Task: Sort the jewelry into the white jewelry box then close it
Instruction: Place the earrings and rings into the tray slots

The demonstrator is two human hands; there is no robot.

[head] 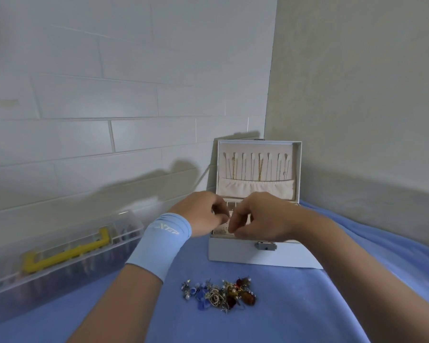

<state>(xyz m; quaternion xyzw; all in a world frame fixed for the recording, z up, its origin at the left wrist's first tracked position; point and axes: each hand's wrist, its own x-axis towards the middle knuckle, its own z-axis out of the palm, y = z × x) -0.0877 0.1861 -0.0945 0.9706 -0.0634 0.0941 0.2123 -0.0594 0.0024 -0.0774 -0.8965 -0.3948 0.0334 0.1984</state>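
Note:
The white jewelry box [235,252] stands open on the blue cloth, its metal clasp facing me. Its lid [297,169] is upright, with several thin chains hanging inside above a cream pocket. My left hand [201,214] and my right hand [260,216] hover over the box's cream tray. Their curled fingertips meet at one spot and pinch a small jewelry piece too tiny to make out. Most of the tray is hidden by both hands. A loose pile of jewelry [221,293], with blue, gold and amber pieces, lies on the cloth in front of the box.
A clear plastic storage case [124,233] with a yellow handle sits at the left, against the tiled wall. The box stands close to the room's corner, with a plain wall on the right. Blue cloth [307,305] covers the surface. A light blue wristband is on my left wrist.

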